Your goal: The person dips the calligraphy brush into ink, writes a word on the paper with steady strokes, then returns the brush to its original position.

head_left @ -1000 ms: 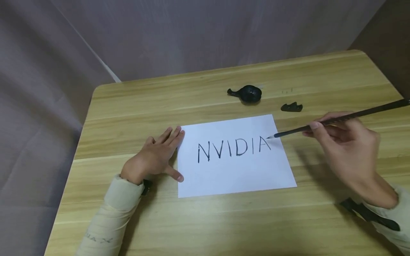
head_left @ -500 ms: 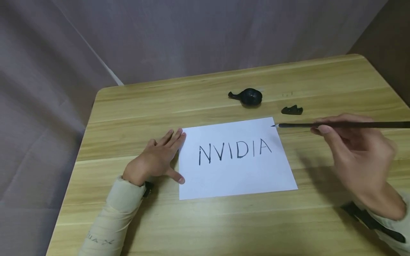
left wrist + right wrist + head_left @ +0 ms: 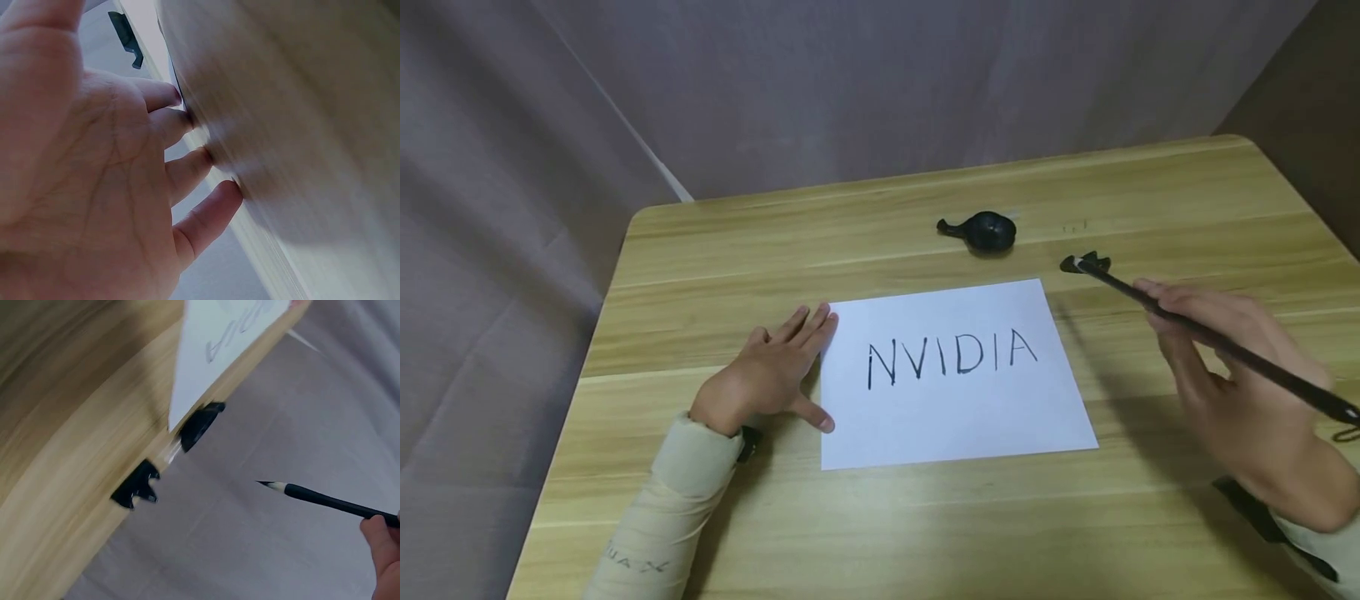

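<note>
In the head view a white sheet of paper (image 3: pixel 955 429) lies on the wooden table, with "NVIDIA" lettered across it in black. Along its left edge rests my left hand (image 3: pixel 760 375), fingers spread and fairly straight, thumb and fingertips on the paper's margin. My right hand (image 3: pixel 1255 392) pinches a dark-handled writing brush (image 3: pixel 1210 336) off the paper's right side. The brush's tip overlaps a small black peaked brush rest (image 3: pixel 1099 261) in the head view. From the right wrist, the brush (image 3: pixel 325 499) shows a dark pointed tip held in the air, apart from the rest (image 3: pixel 137 484).
A black gourd-shaped ink dish (image 3: pixel 991 232) stands behind the paper, left of the brush rest. Faint marks show on the wooden table (image 3: pixel 955 533) behind the rest. Grey cloth (image 3: pixel 880 92) hangs beyond the table's far edge.
My right hand has lifted the brush away from the letter A and carried it right, its tip swinging up toward the brush rest. My left hand stays on the paper's edge.
</note>
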The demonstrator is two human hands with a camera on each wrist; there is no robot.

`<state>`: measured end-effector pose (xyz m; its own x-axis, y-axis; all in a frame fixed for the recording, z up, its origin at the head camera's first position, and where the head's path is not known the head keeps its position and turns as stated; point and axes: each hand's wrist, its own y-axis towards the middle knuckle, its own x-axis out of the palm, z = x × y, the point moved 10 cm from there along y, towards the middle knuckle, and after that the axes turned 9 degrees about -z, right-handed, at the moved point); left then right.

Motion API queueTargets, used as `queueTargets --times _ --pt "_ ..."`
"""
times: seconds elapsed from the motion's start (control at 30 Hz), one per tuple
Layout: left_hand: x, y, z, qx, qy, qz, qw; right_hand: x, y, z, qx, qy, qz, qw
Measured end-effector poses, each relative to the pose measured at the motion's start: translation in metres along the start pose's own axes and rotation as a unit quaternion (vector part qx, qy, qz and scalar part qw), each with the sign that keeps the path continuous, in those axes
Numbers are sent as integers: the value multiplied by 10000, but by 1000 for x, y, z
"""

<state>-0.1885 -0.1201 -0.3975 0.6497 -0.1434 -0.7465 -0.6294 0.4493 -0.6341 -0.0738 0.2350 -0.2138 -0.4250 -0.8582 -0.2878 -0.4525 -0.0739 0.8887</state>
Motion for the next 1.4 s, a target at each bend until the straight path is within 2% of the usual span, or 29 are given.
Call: queueTargets --times 0.07,0.13,0.3,0.4,0.47,0.7,0.87,1.03,1.17,1.4 --pt "0 0 0 0 -15 -4 10000 3 -4 -5 -271 -784 -82 9965" --pt "1 0 -1 4 -48 -7 10000 5 -8 -9 -543 -1259 -91 9905" --pt "1 -2 -1 9 -81 9 10000 10 -14 -18 -1218 -1673 51 9783" --pt "0 -3 -1 16 -65 22 10000 12 -14 -16 -1417 -1570 -486 9762" --pt "-1 -2 -1 20 -55 22 10000 14 -17 -12 -1598 -1579 -876 9705" --pt "-3 1 0 12 5 18 10000 24 -29 2 -2070 -1695 -2133 9396" --pt "-4 2 1 -3 57 -5 10000 31 -41 17 -2445 -1877 -2777 9099" --pt "-4 1 1 19 48 6 10000 37 -53 35 -2932 -2224 -3381 8662" --pt "-2 -1 1 47 22 6 10000 42 -63 54 -3132 -2244 -3933 8348" --pt "0 -1 2 102 -40 31 9999 48 -80 80 -3340 -2452 -4382 7977"
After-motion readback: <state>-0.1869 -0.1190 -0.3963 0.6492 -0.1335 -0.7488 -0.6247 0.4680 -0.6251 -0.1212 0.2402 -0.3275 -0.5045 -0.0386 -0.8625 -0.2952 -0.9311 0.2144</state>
